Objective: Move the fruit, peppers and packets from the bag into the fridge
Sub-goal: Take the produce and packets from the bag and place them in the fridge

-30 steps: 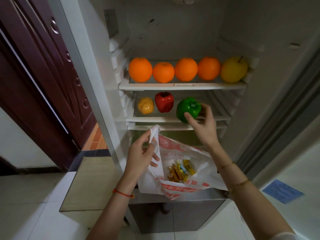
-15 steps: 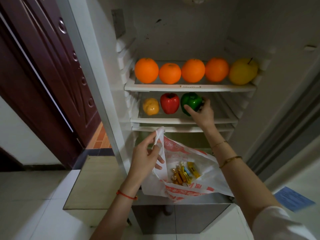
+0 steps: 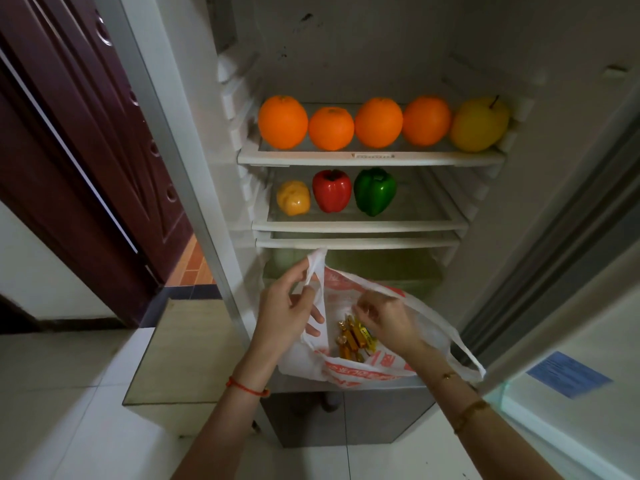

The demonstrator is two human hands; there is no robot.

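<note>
Nearest, the left hand [image 3: 289, 306] grips one handle of a white plastic bag [image 3: 377, 370] while the right hand [image 3: 388, 318], fingers curled, reaches over the gold packets [image 3: 353, 339] inside; beyond, three peppers [image 3: 374, 191] stand on the fridge's middle shelf [image 3: 360, 225], oranges [image 3: 330, 128] above.

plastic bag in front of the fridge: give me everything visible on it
The plastic bag is thin white film with red printed lettering and loop handles. It hangs open in front of the lower part of the fridge. The left hand pinches one handle and lifts it, holding the mouth wide. The other handle droops loose to the right. The right hand reaches into the mouth, its grip blurred and unclear. Small gold and yellow packets lie in the bottom. No fruit or peppers show inside.
</note>
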